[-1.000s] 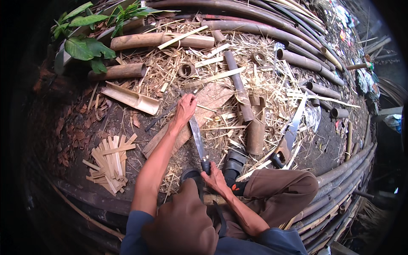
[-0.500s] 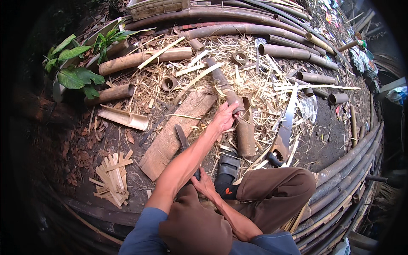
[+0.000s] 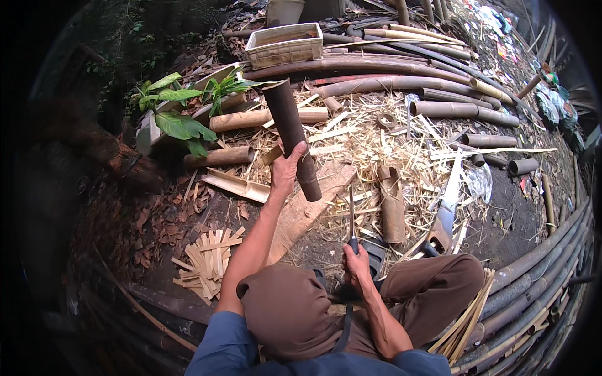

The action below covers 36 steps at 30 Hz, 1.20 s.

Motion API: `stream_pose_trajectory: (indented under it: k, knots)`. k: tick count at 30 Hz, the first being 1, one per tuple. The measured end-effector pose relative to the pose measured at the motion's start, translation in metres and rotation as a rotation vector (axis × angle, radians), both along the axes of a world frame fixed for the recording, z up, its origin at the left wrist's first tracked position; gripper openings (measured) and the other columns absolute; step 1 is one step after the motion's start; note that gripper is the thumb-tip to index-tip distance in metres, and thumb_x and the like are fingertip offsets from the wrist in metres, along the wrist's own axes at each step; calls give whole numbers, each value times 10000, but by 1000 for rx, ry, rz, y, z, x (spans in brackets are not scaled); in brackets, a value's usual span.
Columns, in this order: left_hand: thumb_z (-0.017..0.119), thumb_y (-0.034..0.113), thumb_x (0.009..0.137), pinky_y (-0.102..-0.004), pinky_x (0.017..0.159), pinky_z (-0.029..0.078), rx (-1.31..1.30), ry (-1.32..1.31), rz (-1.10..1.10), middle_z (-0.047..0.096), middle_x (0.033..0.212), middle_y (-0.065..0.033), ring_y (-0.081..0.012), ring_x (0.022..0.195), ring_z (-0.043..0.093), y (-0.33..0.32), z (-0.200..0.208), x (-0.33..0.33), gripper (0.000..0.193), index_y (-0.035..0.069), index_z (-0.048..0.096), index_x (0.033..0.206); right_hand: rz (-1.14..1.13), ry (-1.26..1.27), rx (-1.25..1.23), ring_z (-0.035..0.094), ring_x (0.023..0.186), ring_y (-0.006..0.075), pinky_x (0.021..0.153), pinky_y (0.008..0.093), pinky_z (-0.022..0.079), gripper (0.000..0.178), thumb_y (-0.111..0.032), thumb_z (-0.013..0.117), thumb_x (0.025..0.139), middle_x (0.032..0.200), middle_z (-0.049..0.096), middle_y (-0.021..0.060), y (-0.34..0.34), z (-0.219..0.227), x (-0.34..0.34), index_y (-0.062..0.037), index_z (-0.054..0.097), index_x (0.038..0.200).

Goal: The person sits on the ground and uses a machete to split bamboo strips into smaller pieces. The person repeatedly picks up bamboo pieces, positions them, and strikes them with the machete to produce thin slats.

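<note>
My left hand [image 3: 287,168] is wrapped round a dark brown bamboo tube [image 3: 290,119], held up in the air above a wooden board [image 3: 323,210] and tilted, its upper end leaning away to the left. Close to my bent right knee, my right hand [image 3: 357,264] grips a knife [image 3: 352,216] by its black handle, the narrow blade pointing away from me. Beyond the knife, to its right, a bamboo tube with a notched end [image 3: 393,216] lies on the shavings. A pile of short pale bamboo strips [image 3: 210,260] rests on the ground left of my left forearm.
A handsaw [image 3: 446,216] lies right of the notched tube. Bamboo shavings [image 3: 357,150] litter the ground. Long bamboo poles [image 3: 533,250] line the right side, with more across the back. A pale plastic crate [image 3: 285,47] and a leafy plant [image 3: 179,122] are at the far left.
My left hand has lifted the bamboo tube off the ground and brought it left. My right hand has moved right with the knife, whose blade now points straight ahead. The view has shifted.
</note>
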State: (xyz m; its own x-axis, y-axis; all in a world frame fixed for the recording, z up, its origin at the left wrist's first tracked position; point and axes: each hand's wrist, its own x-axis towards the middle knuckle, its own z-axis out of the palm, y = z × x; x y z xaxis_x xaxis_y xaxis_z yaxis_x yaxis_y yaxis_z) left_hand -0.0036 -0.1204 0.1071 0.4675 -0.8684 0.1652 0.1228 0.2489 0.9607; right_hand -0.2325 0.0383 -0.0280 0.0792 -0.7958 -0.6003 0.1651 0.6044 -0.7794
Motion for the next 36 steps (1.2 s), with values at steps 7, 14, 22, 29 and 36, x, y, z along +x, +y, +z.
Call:
stream_pose_trajectory:
  k: [7,14,22,29,36]
  knots:
    - [716,158,881,-240,767,476,5,-276,41,660,945,-9,-91,834,587,57,-29,28,275,23,628,1104,257,351,-492,523,594,127,545,304,426,353,-282,562,954,687,539,45,-16,115,-20,-55,510,1219]
    - [728,78,858,-223,750,493,60,-306,-134,685,940,7,-51,842,590,88,-25,14,253,22,669,1098,351,272,-747,506,603,135,566,317,421,383,-279,442,1021,690,517,64,-22,222,9,-57,447,1334]
    - [718,97,862,-231,696,490,60,-503,-138,685,875,-10,-59,781,590,98,-22,2,202,16,683,1043,394,138,-690,478,608,106,559,290,406,364,-290,439,1024,701,500,37,-28,231,28,-47,472,1294]
    - [723,122,854,-257,681,477,65,-456,-113,668,827,-38,-87,746,578,100,-21,-3,199,21,695,1022,384,-114,-424,434,585,84,541,275,389,365,-292,430,1034,693,471,-5,-24,234,27,-57,449,1312]
    - [713,126,870,-235,677,465,93,-433,-256,661,837,0,-64,755,563,100,-23,6,196,26,695,1038,461,101,-541,558,586,183,586,353,446,437,-319,417,1032,674,535,93,-13,246,25,-41,371,1366]
